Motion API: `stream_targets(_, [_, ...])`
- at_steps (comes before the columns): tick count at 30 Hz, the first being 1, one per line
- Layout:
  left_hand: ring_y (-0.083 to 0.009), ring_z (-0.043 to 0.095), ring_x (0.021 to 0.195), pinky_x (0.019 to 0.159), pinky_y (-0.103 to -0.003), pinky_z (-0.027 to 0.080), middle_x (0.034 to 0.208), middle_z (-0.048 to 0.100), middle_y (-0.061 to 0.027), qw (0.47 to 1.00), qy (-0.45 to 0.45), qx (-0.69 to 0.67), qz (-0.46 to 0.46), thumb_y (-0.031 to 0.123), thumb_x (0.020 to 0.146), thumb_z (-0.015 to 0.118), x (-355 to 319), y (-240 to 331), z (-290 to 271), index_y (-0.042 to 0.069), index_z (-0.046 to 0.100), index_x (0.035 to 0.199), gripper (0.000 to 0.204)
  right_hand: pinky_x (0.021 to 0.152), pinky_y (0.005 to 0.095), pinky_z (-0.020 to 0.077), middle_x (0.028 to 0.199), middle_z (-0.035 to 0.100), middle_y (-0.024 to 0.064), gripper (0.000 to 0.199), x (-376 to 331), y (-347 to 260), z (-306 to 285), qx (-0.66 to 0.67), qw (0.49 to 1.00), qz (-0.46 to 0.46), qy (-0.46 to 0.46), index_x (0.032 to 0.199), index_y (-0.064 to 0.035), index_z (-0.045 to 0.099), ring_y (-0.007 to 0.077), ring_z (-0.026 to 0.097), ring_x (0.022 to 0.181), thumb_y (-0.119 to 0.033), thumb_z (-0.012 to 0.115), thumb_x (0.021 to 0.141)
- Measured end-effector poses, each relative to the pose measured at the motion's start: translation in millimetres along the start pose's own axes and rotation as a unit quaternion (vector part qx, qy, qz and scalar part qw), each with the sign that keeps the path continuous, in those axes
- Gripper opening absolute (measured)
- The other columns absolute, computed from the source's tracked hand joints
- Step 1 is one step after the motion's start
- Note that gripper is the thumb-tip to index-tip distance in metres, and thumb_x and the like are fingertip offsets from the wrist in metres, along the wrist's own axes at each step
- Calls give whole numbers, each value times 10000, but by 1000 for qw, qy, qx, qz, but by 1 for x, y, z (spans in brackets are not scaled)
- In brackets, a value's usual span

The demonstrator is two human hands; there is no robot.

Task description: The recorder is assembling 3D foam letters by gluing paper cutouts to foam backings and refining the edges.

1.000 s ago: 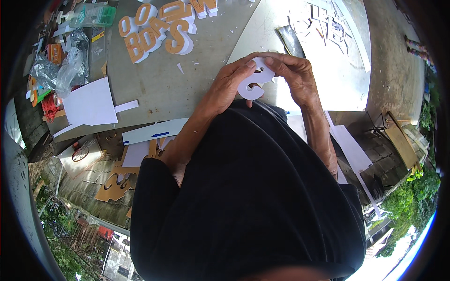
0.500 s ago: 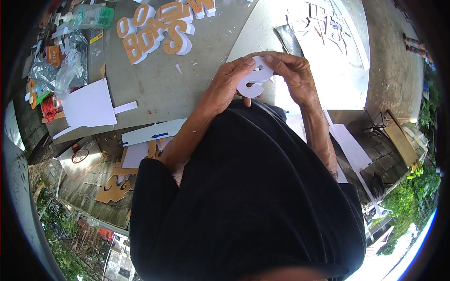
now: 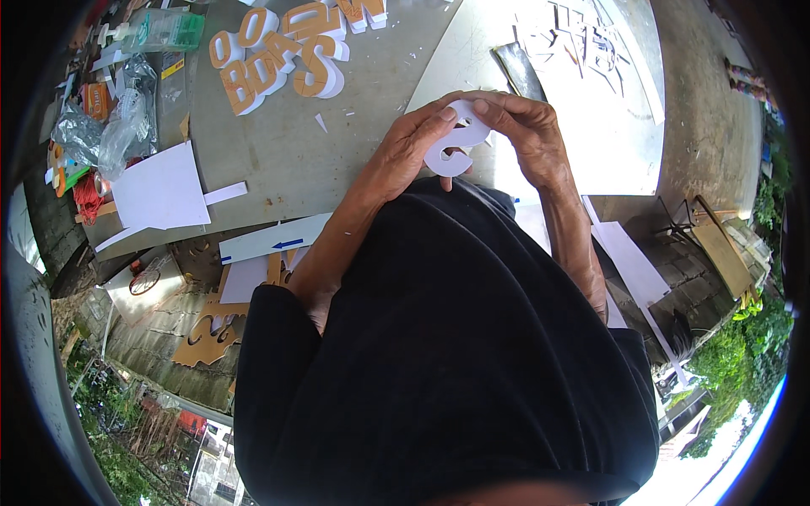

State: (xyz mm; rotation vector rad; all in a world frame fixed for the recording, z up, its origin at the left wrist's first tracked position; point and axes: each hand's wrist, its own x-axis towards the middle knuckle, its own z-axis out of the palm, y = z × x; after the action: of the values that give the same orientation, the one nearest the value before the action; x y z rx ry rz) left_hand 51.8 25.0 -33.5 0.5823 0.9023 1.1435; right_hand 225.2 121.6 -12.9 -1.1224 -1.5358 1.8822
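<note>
Between my two hands, above the near edge of the work table, is a white cut-out letter [image 3: 473, 136] with curved strokes. My left hand [image 3: 407, 145] grips its left side, thumb lying on the upper face and a fingertip showing below. On the opposite side my right hand [image 3: 529, 137] pinches the upper right edge, its thumb pressed on the face. The fingers behind the letter are mostly hidden. Farther off to the left, several thick cut-out letters [image 3: 312, 72] with tan faces and white sides stand grouped on the grey table [image 3: 278, 169].
A white sheet [image 3: 160, 187] lies at the table's left, near clear plastic bags [image 3: 126, 126] and a green-tinted bottle [image 3: 164, 31]. To the right, a bright white board [image 3: 624, 156] carries thin dark offcuts [image 3: 582, 46]. Tan cut-out scraps [image 3: 207, 333] lie below the table edge.
The white letter has shifted very slightly left and tilted a little between my hands. Both hands keep their hold, and everything else stays in place.
</note>
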Motion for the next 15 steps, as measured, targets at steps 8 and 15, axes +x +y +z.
stream_targets(8, [-219, 705, 877, 551, -304, 595, 1095, 637, -156, 998, 57, -34, -2, 354, 1030, 483, -3, -9, -3, 4, 460, 1414, 520, 839, 362, 500, 849, 740, 91, 218, 3, 7, 3, -10, 999, 5, 41, 1027, -64, 775, 172, 656, 857, -226, 741, 886])
stream_targets(15, [-136, 667, 892, 683, -259, 564, 1026, 671, -116, 994, 95, 19, 45, 283, 975, 627, 2, -13, -8, -37, 501, 1366, 521, 886, 396, 511, 987, 730, 131, 319, 8, 5, 4, -11, 1000, -15, 16, 1107, -26, 735, 201, 664, 944, -272, 723, 904])
